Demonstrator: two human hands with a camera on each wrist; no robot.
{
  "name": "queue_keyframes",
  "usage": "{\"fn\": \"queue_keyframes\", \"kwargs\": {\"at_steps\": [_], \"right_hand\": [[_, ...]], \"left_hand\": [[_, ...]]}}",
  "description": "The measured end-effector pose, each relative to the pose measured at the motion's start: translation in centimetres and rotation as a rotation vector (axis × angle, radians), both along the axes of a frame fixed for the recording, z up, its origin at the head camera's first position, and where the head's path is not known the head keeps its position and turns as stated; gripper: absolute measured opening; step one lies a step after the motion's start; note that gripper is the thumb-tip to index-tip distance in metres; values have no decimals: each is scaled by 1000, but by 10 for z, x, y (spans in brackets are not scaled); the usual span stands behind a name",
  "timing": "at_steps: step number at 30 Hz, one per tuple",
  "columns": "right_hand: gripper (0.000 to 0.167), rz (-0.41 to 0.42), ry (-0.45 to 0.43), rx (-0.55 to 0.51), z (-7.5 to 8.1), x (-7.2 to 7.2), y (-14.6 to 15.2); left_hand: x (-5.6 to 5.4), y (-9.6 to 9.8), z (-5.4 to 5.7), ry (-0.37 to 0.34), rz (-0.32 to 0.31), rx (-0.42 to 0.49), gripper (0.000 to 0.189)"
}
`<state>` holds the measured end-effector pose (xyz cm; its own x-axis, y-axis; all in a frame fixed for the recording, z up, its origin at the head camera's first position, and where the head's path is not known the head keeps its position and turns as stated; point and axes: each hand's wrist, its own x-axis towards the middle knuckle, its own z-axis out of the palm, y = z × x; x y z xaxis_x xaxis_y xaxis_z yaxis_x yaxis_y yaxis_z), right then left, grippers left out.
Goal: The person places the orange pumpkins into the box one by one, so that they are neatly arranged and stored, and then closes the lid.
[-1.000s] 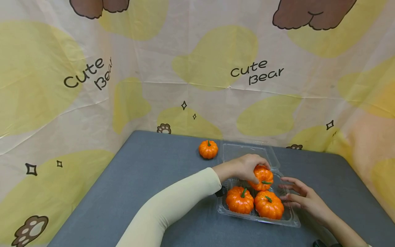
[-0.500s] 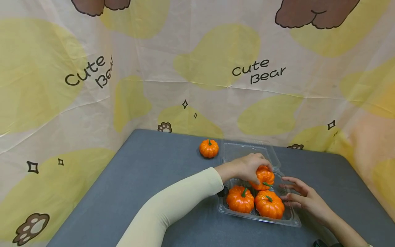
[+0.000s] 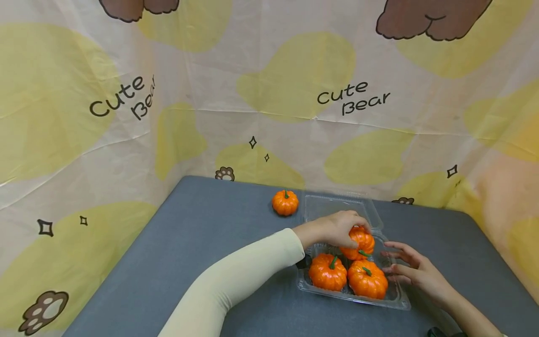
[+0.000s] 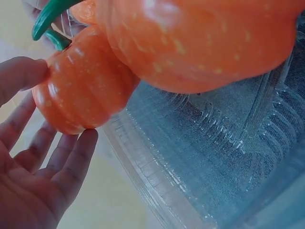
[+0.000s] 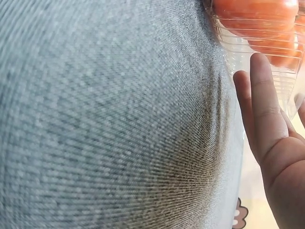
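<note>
Pumpkin (image 3: pixel 359 239), small and orange, sits at the rear of the clear plastic tray (image 3: pixel 396 299) near the tabletop's far edge, gripped from above by the left hand (image 3: pixel 337 228) with curled fingers. Right hand (image 3: pixel 414 270), fingers straight and spread, rests against the tray's right wall. Two pumpkins fill the tray's front; a loose pumpkin (image 3: pixel 285 202) stands behind-left.

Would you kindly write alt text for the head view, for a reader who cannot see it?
A person's left hand grips a small orange pumpkin over a clear plastic tray holding two more pumpkins, while the right hand rests open at the tray's side. A fourth pumpkin sits apart on the grey table.
</note>
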<state>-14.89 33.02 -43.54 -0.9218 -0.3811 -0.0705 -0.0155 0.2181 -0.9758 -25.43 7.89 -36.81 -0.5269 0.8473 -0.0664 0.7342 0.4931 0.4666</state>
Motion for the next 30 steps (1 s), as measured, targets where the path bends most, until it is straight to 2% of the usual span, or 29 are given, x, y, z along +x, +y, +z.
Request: {"fn": "queue_keyframes", "kwargs": {"at_steps": [9, 20, 25, 30], "right_hand": [[49, 8, -4, -14, -2, 0, 0], [50, 13, -4, -29, -2, -1, 0], [50, -1, -13, -24, -2, -1, 0], [49, -11, -18, -13, 0, -2, 0]], "left_hand": [[0, 1, 0, 4, 20, -3, 39], [-2, 2, -5, 55, 27, -61, 46], [-3, 2, -3, 45, 24, -74, 41], [-6, 4, -1, 68, 15, -86, 34]]}}
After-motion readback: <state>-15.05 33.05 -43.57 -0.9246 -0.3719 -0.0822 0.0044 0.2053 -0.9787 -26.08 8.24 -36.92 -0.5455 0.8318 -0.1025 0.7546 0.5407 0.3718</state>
